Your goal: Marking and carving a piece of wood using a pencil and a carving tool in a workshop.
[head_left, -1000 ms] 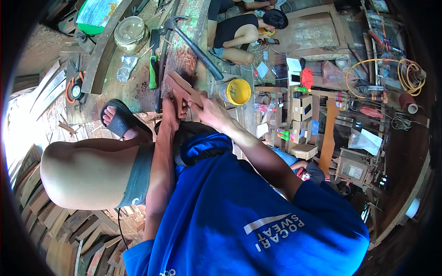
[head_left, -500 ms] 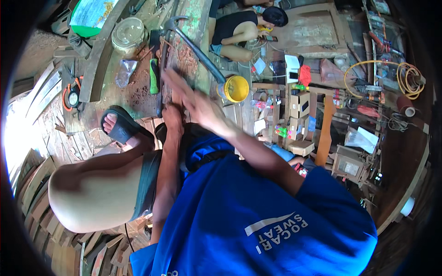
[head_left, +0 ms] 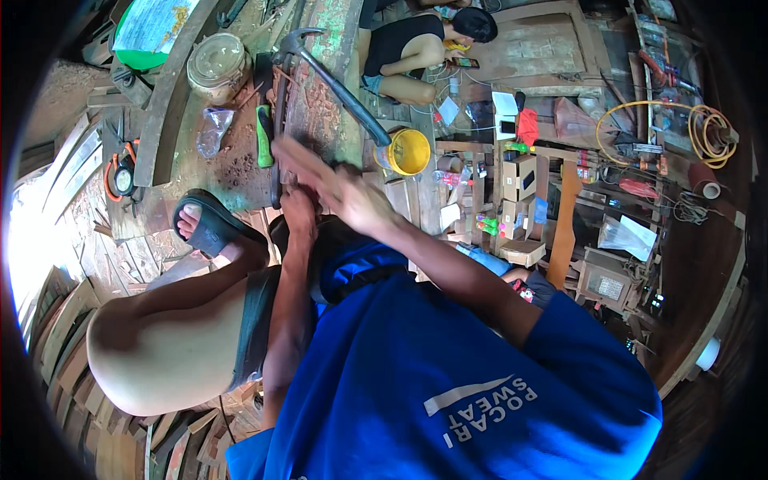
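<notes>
My right hand (head_left: 368,206) is closed around a flat brown piece of wood (head_left: 308,166), somewhat blurred, which points up and left over the bench edge. Just left of it, my left hand (head_left: 299,210) is a closed fist low at the bench edge; what it grips is hidden. A dark metal bar (head_left: 278,136) lies lengthwise on the bench (head_left: 316,120), running toward my left hand. Beside the bar rests a green-handled tool (head_left: 265,136). A claw hammer (head_left: 340,92) lies beyond my hands, its handle end near a yellow cup (head_left: 410,152).
A lidded tub (head_left: 218,68), a crumpled clear plastic bag (head_left: 214,133) and a curved board (head_left: 170,104) are at the left. Orange-handled pliers (head_left: 110,180) lie farther left. My sandalled foot (head_left: 210,228) rests by the bench. Another person (head_left: 408,48) sits at the far side with a phone.
My right hand has shifted slightly and the wood in it shows more clearly, where before it was smeared by motion. My left hand stays nearly in place. The view has shifted a little.
</notes>
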A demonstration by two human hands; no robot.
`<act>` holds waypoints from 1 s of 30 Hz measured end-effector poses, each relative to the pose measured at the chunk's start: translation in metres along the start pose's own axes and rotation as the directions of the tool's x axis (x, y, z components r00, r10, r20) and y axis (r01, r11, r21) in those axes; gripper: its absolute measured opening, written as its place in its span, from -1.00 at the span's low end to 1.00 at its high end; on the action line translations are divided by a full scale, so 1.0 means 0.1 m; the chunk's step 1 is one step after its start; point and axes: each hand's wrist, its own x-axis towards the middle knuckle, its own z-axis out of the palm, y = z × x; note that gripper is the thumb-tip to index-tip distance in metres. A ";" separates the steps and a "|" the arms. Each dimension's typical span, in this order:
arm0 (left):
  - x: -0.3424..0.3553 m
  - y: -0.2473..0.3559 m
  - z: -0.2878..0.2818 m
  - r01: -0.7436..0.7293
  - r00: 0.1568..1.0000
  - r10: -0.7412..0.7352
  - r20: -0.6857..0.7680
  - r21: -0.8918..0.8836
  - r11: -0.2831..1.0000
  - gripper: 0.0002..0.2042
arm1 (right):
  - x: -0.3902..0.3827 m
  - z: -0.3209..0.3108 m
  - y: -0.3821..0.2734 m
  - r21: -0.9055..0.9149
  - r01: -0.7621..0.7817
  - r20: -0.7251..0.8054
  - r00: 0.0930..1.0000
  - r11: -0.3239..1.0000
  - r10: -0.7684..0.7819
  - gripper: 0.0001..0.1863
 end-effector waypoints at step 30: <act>-0.11 0.16 0.04 0.287 0.877 -0.198 0.438 -0.148 0.946 -0.52 | -0.16 0.05 0.27 0.225 -0.077 -0.053 0.994 0.971 0.091 -0.46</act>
